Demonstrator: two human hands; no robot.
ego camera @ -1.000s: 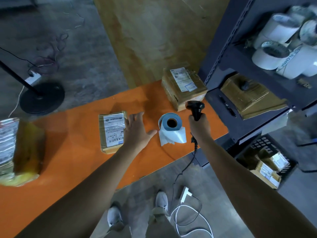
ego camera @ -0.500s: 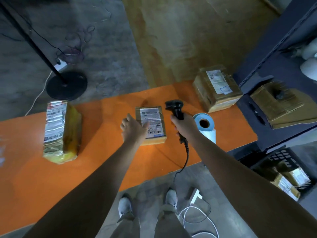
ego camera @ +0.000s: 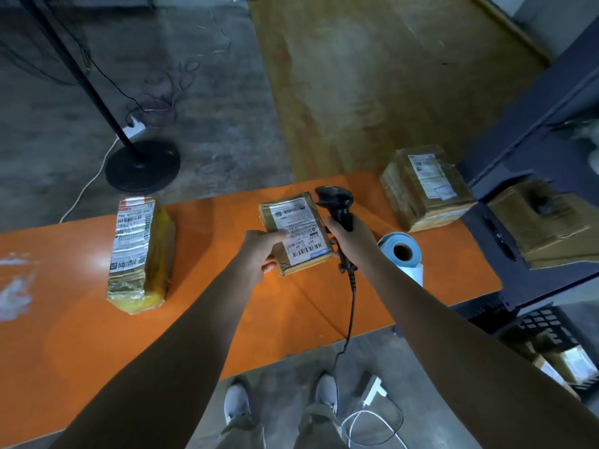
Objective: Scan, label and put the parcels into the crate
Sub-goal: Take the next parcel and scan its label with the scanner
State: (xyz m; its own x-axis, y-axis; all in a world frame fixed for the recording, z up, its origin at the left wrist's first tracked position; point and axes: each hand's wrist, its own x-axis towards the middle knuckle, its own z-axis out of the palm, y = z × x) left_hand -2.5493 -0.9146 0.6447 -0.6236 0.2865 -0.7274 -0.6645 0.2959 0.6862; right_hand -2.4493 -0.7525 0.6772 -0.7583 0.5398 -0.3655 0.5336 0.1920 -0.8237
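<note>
**At the centre of the frame: a parcel and a scanner held over the orange table**

At the centre of the frame, the left hand [ego camera: 261, 251] grips a small brown parcel [ego camera: 296, 236] by its left edge, thumb on the label side and fingers underneath. The parcel's near end is tilted up off the orange table [ego camera: 81, 345], with the white label and barcode facing the camera. Just right of it, the right hand [ego camera: 351, 236] is clenched around the handle of a black barcode scanner [ego camera: 335, 204], whose head sits beside the parcel's upper right corner. The scanner's cable [ego camera: 351, 306] hangs down across the table edge toward the floor.

To the right of the right hand, a blue label roll [ego camera: 402, 251] lies on the table. In the upper right part of the table rests a larger taped box [ego camera: 421, 186] with its label up. At left centre lies a yellow-wrapped parcel [ego camera: 137, 251], well apart from the hands.

At the lower right edge of the frame, a black crate [ego camera: 551, 328] stands on the floor beneath a dark shelf unit [ego camera: 534, 124]; it appears to hold labelled parcels, though this area is blurred. In the upper left, a black lamp stand [ego camera: 142, 165] rests on the floor.
</note>
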